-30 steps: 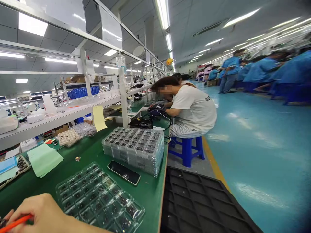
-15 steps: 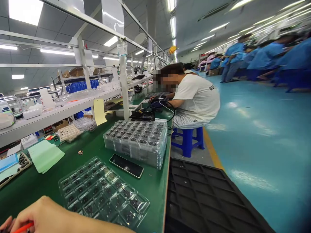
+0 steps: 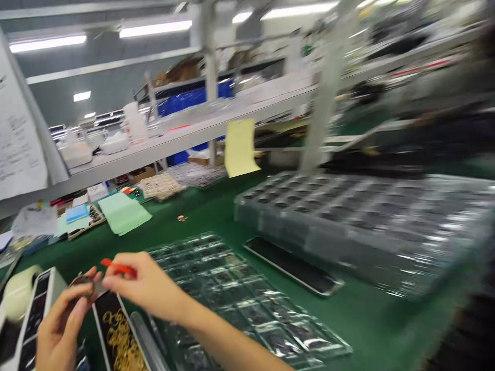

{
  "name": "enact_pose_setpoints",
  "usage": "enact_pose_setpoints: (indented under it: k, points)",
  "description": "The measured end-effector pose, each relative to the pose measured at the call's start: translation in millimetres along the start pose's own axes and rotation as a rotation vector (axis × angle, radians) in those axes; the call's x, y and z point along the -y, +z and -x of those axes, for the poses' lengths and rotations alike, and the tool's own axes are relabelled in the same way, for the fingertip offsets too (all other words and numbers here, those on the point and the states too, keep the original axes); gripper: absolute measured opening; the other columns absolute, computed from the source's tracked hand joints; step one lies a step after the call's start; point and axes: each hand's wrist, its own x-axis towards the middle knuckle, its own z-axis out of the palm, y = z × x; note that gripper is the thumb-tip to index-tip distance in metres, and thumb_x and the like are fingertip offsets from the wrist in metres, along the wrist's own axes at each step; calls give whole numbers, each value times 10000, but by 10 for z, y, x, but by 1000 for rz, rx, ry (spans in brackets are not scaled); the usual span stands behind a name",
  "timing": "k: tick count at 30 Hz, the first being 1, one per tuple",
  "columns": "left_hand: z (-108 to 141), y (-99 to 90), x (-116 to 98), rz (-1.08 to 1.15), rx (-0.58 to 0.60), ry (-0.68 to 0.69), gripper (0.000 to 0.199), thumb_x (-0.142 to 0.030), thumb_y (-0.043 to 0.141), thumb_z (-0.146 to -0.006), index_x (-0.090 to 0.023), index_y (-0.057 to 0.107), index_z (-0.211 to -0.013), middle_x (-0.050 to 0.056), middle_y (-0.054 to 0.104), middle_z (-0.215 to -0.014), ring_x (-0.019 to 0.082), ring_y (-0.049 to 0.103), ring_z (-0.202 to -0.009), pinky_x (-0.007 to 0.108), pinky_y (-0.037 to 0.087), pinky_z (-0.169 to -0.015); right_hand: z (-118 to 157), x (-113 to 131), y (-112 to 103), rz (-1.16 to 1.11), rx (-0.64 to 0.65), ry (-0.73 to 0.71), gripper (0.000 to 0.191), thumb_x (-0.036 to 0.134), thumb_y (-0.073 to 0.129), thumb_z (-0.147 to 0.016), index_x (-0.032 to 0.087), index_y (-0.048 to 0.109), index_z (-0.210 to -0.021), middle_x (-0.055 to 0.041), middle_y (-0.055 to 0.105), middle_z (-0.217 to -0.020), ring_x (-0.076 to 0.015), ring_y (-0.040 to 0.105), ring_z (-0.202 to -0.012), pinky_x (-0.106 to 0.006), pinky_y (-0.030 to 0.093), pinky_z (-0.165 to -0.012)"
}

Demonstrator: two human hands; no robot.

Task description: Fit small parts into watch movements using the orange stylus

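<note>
My left hand [image 3: 62, 322] is closed, its fingertips pinching a small dark round part [image 3: 83, 281] whose kind I cannot make out. Close beside it, my right hand [image 3: 141, 275] grips a red-handled tool [image 3: 122, 269]; the tool's tip is blurred near the left fingertips. Below both hands sits a narrow box [image 3: 98, 319] holding many gold-coloured rings [image 3: 124, 340]. Under and beyond my right forearm lies a clear plastic tray [image 3: 247, 293] with small dark parts in its pockets.
A phone [image 3: 292, 265] lies behind the tray, before a tall stack of clear trays [image 3: 340, 226]. Green paper [image 3: 124, 212] and a beige compartment tray [image 3: 160, 185] are farther back. A tape roll [image 3: 21, 293] stands at left. A shelf [image 3: 185, 136] with a yellow note [image 3: 242, 148] overhangs the bench.
The view has swung left and down towards the bench, blurring the right side. Both hands now show; earlier the right hand with the red tool was at the lower left edge.
</note>
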Motion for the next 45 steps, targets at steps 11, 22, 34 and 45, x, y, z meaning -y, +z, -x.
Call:
enact_pose_setpoints:
  k: [11, 22, 34, 45]
  points:
    - [113, 88, -143, 429, 327, -219, 375, -218, 639, -907, -274, 600, -1275, 40, 681, -1198, 220, 609, -1182, 307, 547, -986, 42, -131, -56, 52, -136, -198, 248, 417, 702, -785, 209, 654, -657, -46, 575, -815, -148, 519, -689, -272, 406, -567]
    - [178, 109, -157, 346, 456, -129, 438, -106, 521, -931, -330, 573, -1304, -1, 520, -1422, 240, 521, -1286, 325, 517, -1044, 120, -49, 8, 115, -13, -147, 183, 318, 682, -795, 220, 676, -641, -58, 587, -858, -151, 585, -717, -248, 477, -568]
    - [177, 106, -126, 379, 530, -69, 539, -16, 442, -938, -389, 558, -1309, -37, 503, -1425, 191, 526, -1273, 321, 478, -1091, 138, -35, 43, 155, -71, -183, 147, 213, 655, -795, 201, 647, -648, -36, 605, -795, -144, 601, -689, -231, 499, -556]
    - [184, 155, -130, 369, 441, -38, 526, 3, 491, -892, -370, 612, -1242, -38, 640, -1126, 80, 610, -1058, 155, 518, -948, 209, -70, 175, 405, -224, -417, 165, 76, 619, -826, 194, 590, -714, -14, 632, -802, -126, 605, -694, -223, 469, -565]
